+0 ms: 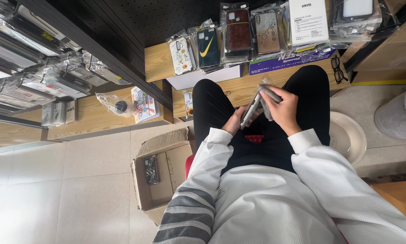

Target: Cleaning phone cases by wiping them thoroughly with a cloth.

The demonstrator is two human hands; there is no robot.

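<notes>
While seated, both hands [261, 113] grip a phone case [252, 110] between them.

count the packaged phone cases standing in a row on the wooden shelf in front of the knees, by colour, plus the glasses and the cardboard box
white floral case: 1
dark case with yellow mark: 1
brown case: 1
grey patterned case: 1
black glasses: 1
open cardboard box: 1
total: 6
</notes>
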